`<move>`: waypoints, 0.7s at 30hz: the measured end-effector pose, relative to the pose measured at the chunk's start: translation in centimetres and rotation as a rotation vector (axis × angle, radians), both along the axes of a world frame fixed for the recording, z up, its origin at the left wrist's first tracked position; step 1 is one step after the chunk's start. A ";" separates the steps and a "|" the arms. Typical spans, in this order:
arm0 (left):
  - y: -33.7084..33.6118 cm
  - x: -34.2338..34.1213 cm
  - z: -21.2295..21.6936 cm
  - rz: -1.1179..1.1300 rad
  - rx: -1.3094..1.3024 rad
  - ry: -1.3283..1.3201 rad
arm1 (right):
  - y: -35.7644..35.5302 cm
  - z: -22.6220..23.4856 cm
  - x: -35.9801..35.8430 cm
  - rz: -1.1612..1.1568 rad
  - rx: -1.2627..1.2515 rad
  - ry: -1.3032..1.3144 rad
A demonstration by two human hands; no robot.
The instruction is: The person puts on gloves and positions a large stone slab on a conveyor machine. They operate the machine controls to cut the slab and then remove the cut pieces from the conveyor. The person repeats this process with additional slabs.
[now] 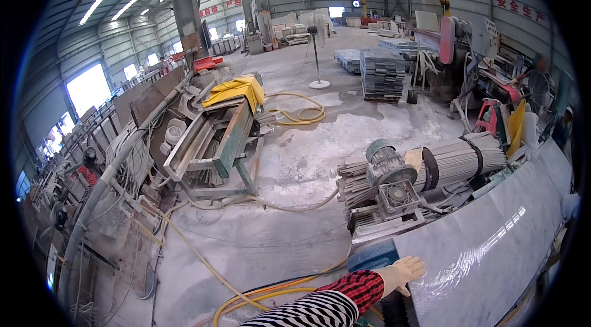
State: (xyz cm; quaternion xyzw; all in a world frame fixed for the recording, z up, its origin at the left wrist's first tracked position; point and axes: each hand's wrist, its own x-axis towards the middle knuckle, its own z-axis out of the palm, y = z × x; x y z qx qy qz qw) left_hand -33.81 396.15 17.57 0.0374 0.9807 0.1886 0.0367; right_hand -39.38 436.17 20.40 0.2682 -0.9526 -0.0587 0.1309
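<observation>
My left hand (401,274), in a pale cream rubber glove, comes in from the lower edge. Its sleeve is red-and-black checked, with a black-and-white striped cover further up the arm. The fingers are stretched out over the near left edge of a polished, grey-white stone slab (474,253), with the thumb apart. It grips nothing. Just beyond the wrist lies a blue block-like piece (373,255), partly covered by the hand and slab. A dark ribbed part (395,310) shows below the wrist. My right hand is not in view.
A dusty electric motor with gearbox (391,173) sits beside bundled pale strips (462,161). Yellow hoses (271,295) cross the floor. A metal frame with yellow cloth (237,92) stands left; stacked stone tiles (381,73) and a fan (319,83) lie beyond. A person (539,84) stands far right.
</observation>
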 end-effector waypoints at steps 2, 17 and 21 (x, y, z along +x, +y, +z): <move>0.0 -0.3 -0.6 0.005 -0.019 -0.024 | 1.3 -1.6 -0.6 0.066 0.117 0.098; 0.8 0.6 -1.7 0.025 -0.080 0.056 | 1.8 -2.7 -0.6 0.079 0.221 0.194; 0.5 0.5 -2.9 0.023 -0.031 0.056 | 1.3 -1.6 -0.5 0.110 0.081 0.083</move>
